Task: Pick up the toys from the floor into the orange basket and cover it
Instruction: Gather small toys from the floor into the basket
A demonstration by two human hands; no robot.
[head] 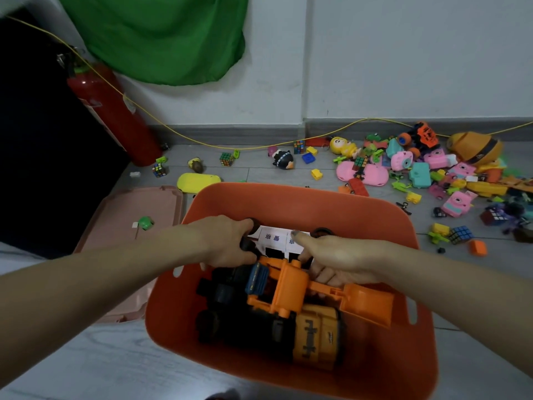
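A grey tiled floor (101,365) meets a white wall, with a red fire extinguisher (115,111) leaning at the upper left and a green cloth (161,36) hanging above it. At centre frame sits the orange plastic basket (302,203), holding an orange and black toy excavator (291,295). Both hands reach into it: the left hand (227,241) curls around a black wheel of a white toy vehicle (277,241), and the right hand (331,255) clasps that vehicle's other end. The pale pink lid (127,215) lies left of the basket. Scattered colourful toys (432,174) cover the floor at the right.
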